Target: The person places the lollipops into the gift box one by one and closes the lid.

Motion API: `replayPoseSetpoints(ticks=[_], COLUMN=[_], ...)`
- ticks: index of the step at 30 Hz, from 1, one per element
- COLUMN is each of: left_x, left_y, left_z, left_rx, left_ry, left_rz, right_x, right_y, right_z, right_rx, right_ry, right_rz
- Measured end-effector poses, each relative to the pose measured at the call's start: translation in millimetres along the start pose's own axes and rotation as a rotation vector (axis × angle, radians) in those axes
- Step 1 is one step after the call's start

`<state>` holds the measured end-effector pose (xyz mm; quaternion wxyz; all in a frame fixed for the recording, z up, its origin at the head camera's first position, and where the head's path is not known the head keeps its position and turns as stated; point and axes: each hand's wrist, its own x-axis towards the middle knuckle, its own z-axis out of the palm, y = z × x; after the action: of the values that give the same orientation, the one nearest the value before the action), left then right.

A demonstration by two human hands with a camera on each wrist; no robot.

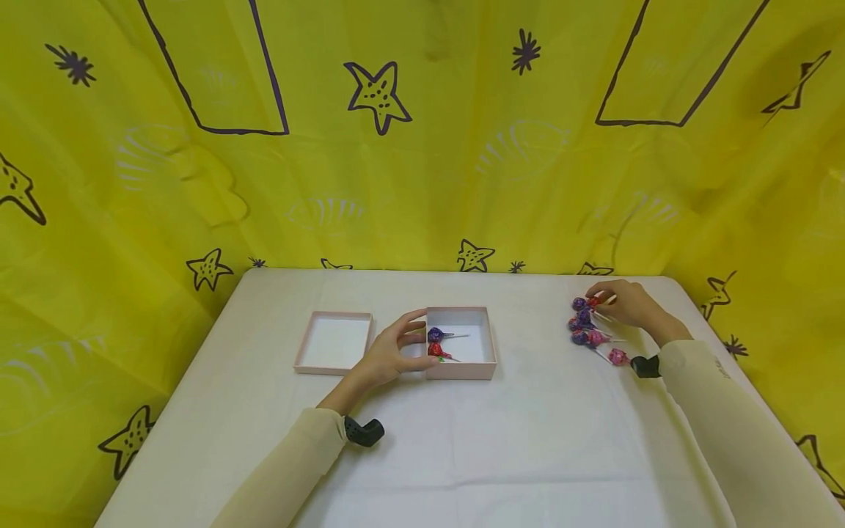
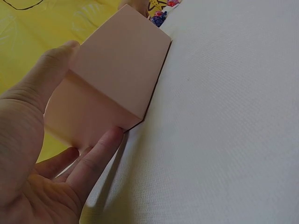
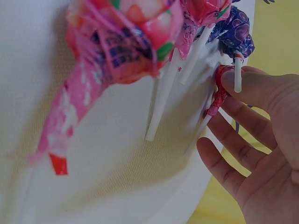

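I have the open pink box (image 1: 461, 372) in front of me on the white tablecloth (image 1: 528, 433). My left hand (image 1: 389, 353) grips its left end, thumb at the near corner and fingers spread along the left wall towards the far corner. Inside the box, against that same wall, lie a purple-wrapped lollipop (image 1: 436, 335) and, nearer me, a red-wrapped lollipop (image 1: 436, 350), both with their sticks pointing right. A scrap of green shows by my thumb, too small to make out.

Well to the right of the box, my right hand (image 1: 630, 303) pinches another red lollipop (image 3: 217, 98) by its wrapper between thumb and fingers. A purple lollipop's white stick (image 3: 238, 77) crosses in front of my thumb; I can't tell whether they touch. More purple lollipops (image 1: 584, 319) and a pink lollipop (image 1: 596, 338) lie bunched beside this hand, right of the box, with one pink-wrapped lollipop (image 1: 618, 356) at the near edge of the bunch.

Left of the box, the lid (image 1: 333, 342) lies with its white inside up. Beyond the box hangs a yellow curtain (image 1: 422, 183) printed with starfish.
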<state>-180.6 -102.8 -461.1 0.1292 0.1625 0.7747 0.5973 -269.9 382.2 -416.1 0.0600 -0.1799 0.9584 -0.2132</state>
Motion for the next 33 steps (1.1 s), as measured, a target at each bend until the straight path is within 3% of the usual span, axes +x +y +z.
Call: replayPoseSetpoints(ticks=[10, 20, 33], left_x=[0.4, 0.5, -0.1], left_y=[0.8, -0.2, 0.6], left_z=[-0.2, 0.3, -0.2], left_rx=[0.000, -0.002, -0.007], left_ry=[-0.002, -0.005, -0.004], left_rz=[0.005, -0.001, -0.012], right_x=[-1, -2, -5], right_y=[-2, -2, -25], right_z=[-2, -7, -33], right_rx=[0.000, -0.039, -0.073], right_ry=[-0.024, -0.026, -0.024], right_rz=[0.034, -0.021, -0.062])
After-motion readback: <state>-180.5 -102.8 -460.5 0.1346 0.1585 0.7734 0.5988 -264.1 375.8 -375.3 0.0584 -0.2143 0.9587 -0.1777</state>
